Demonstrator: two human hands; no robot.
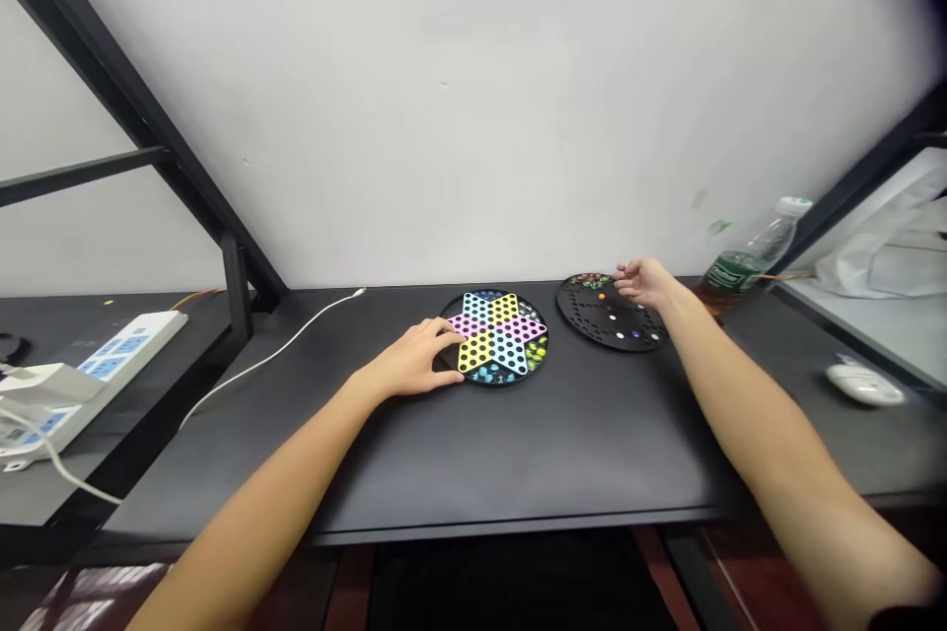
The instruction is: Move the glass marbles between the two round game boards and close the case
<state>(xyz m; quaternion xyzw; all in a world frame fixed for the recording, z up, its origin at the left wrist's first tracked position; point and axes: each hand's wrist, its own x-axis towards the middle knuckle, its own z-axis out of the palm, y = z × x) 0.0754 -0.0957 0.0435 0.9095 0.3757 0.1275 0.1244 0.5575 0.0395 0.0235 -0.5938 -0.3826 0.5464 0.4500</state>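
A round black board with a six-pointed star in yellow, pink and blue lies on the dark table; small blue and yellow-green pieces sit around its rim. My left hand rests at that board's left edge, thumb and fingers apart, holding nothing visible. To the right lies a second round black board with holes, a few orange, white and purple pieces, and red and green ones at its back rim. Above its right part is my right hand, fingers bent together; anything between them is too small to make out.
A bottle with a green label stands tilted at the back right, near my right forearm. Farther right lies a white mouse. A white cable crosses the table's left side, and a power strip lies at far left.
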